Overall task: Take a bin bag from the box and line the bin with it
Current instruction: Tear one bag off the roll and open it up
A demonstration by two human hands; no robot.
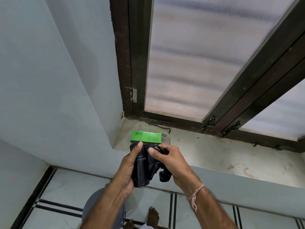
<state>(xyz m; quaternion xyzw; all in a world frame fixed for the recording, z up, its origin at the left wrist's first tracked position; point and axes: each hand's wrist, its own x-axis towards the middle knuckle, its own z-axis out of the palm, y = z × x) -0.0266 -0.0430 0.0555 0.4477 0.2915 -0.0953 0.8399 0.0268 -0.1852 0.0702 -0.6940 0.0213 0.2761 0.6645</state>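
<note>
A green box with an open cardboard flap lies on the window sill, just beyond my hands. I hold a folded black bin bag with white print in front of the sill. My left hand grips the bag's left side, thumb on top near the box. My right hand pinches the bag's upper right edge, and a loose part of the bag hangs under its palm. A grey round bin stands on the floor below my left forearm, mostly hidden by it.
A dark wooden window frame with mesh panes rises behind the sill. A metal hook latch lies on the sill behind the box. Pale blue walls stand to the left. My bare foot rests on the tiled floor.
</note>
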